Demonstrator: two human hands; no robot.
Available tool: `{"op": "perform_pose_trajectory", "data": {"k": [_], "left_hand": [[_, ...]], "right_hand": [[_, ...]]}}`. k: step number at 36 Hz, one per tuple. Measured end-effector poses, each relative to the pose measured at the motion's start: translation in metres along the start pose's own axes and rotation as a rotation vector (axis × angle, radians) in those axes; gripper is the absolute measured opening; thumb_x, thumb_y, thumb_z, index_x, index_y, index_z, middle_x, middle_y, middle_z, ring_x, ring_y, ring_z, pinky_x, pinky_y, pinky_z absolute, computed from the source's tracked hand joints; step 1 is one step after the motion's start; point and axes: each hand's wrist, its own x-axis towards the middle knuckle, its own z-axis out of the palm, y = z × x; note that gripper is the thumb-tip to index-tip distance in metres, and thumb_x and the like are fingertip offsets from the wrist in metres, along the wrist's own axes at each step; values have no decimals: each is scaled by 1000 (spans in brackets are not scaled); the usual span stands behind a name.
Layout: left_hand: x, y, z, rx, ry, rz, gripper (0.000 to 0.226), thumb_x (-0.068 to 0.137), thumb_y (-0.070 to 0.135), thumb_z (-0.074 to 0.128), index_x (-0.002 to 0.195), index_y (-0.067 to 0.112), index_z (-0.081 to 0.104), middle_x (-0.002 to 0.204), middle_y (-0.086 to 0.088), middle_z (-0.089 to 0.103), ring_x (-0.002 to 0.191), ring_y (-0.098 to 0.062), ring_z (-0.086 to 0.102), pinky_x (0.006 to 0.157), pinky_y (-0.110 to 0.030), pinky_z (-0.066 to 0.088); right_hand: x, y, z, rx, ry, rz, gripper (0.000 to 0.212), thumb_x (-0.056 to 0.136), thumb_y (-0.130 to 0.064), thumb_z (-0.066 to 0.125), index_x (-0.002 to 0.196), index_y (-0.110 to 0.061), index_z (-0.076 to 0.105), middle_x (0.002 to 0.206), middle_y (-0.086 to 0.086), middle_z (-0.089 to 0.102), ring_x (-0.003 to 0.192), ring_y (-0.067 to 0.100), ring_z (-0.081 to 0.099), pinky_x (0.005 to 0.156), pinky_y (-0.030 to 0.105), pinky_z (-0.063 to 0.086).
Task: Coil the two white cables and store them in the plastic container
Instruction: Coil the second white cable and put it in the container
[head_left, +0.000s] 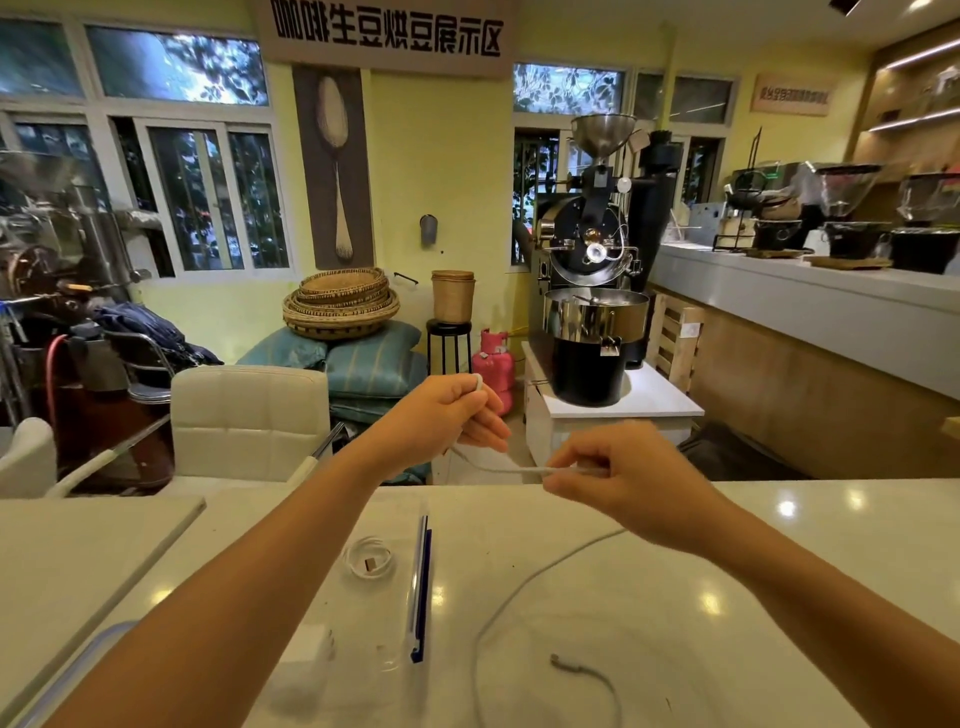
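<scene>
My left hand is raised above the far edge of the white table and pinches one end of a white cable. My right hand, a little lower and to the right, grips the same cable, which runs taut between the two hands. The rest of the cable drops from my right hand onto the table, loops wide, and ends in a plug near the front. A second white cable lies coiled inside the clear plastic container, whose blue-edged side stands beside the coil.
A white block, possibly a charger, sits in the container near my left forearm. A container lid lies at the front left. White chairs stand beyond the table. A coffee roaster stands further back.
</scene>
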Motion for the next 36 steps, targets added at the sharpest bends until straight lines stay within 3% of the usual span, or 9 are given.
{"op": "perform_pose_trajectory", "data": {"k": [4, 11, 14, 18, 21, 24, 29, 33, 36], "left_hand": [[-9, -1, 5, 39, -109, -12, 29, 98, 11, 30, 86, 12, 57, 86, -6, 68, 76, -7, 67, 72, -15, 54], [-21, -3, 18, -208, -284, -18, 30, 97, 10, 29, 90, 12, 59, 84, 2, 72, 82, -11, 70, 86, -21, 52], [-24, -4, 26, -296, -294, 11, 34, 97, 11, 25, 89, 12, 58, 73, 2, 74, 75, -15, 70, 78, -20, 53], [-26, -4, 37, -438, -264, 100, 38, 97, 12, 21, 90, 10, 58, 59, -1, 69, 57, -13, 65, 80, -32, 51], [-27, -1, 44, -544, -218, 152, 37, 96, 17, 22, 90, 9, 57, 49, 0, 64, 48, -10, 60, 74, -23, 55], [-28, 1, 48, -626, -200, 208, 34, 92, 25, 27, 89, 11, 57, 47, 2, 60, 46, -9, 56, 70, -22, 55], [-27, 2, 47, -637, -220, 240, 33, 87, 26, 28, 88, 11, 57, 48, 2, 61, 47, -8, 57, 67, -24, 52], [-25, 3, 44, -595, -195, 267, 28, 88, 24, 30, 90, 13, 56, 50, 3, 63, 48, -7, 57, 67, -24, 50], [-24, 3, 41, -546, -174, 263, 23, 88, 22, 32, 88, 14, 54, 53, 3, 65, 49, -5, 57, 69, -31, 45]], "right_hand": [[9, -3, -18, 51, 43, -58, 19, 78, -19, 66, 63, -31, 61, 53, -10, 52, 49, -6, 51, 48, 6, 40], [31, 2, -41, 243, 165, -118, 18, 76, -9, 65, 66, -24, 63, 64, -6, 60, 56, -9, 57, 56, 2, 45], [41, 6, -40, 327, 181, -101, 19, 78, -8, 63, 66, -23, 60, 66, -1, 60, 58, -4, 58, 59, 2, 46], [52, 13, -35, 460, 180, -86, 18, 82, -9, 58, 68, -20, 59, 75, 15, 54, 71, 21, 51, 58, 6, 44], [59, 21, -27, 568, 151, -45, 18, 85, -10, 52, 69, -16, 55, 69, 8, 48, 64, 14, 46, 52, 4, 43], [64, 27, -14, 707, 118, -9, 16, 82, -25, 54, 69, -15, 52, 61, 3, 45, 51, 5, 41, 50, 12, 39], [70, 38, 14, 828, 77, -6, 47, 49, -66, 68, 65, -23, 57, 50, -10, 51, 47, 3, 42, 49, 13, 39], [69, 36, 35, 784, 49, 56, 24, 86, -33, 49, 70, -16, 55, 64, 3, 51, 60, 16, 48, 59, 26, 40], [64, 31, 47, 814, 2, 48, 29, 95, -17, 36, 74, -19, 57, 64, 6, 54, 60, 15, 56, 58, 24, 48]]}}
